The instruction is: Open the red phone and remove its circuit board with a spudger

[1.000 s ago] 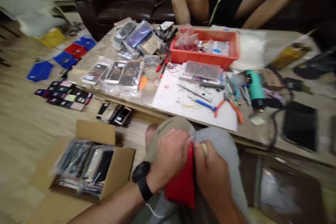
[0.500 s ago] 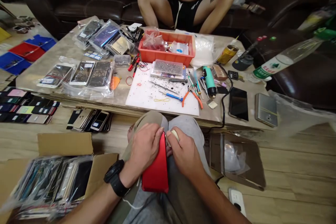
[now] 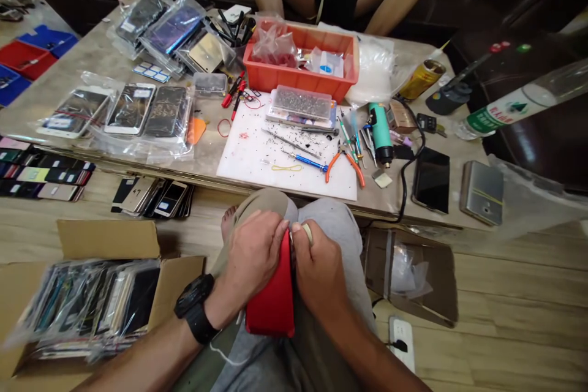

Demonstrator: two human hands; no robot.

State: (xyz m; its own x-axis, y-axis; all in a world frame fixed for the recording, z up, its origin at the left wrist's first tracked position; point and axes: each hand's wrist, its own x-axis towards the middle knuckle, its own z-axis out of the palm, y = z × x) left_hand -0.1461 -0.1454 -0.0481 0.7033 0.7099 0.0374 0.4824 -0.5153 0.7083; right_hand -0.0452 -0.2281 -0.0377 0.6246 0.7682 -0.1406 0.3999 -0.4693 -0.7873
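Observation:
A red phone-shaped object [image 3: 273, 300] stands tilted on edge over my lap, its flat side toward me. My left hand [image 3: 255, 257], with a black watch on the wrist, wraps over its upper left part. My right hand [image 3: 319, 266] is closed at its upper right edge, pinching a small pale piece [image 3: 307, 233] between thumb and fingers. Both thumbs meet near the object's top corner. What lies under the fingers is hidden.
Ahead is a low table [image 3: 202, 168] with a white mat [image 3: 248, 165], orange pliers [image 3: 345, 165], an orange bin [image 3: 298, 81], bagged phones and a bottle [image 3: 509, 110]. A box of bagged parts [image 3: 179, 294] is at left. A person sits opposite.
The view has tilted down and the table appears nearer. My right hand has shifted slightly at the red object's edge; both hands keep their holds.

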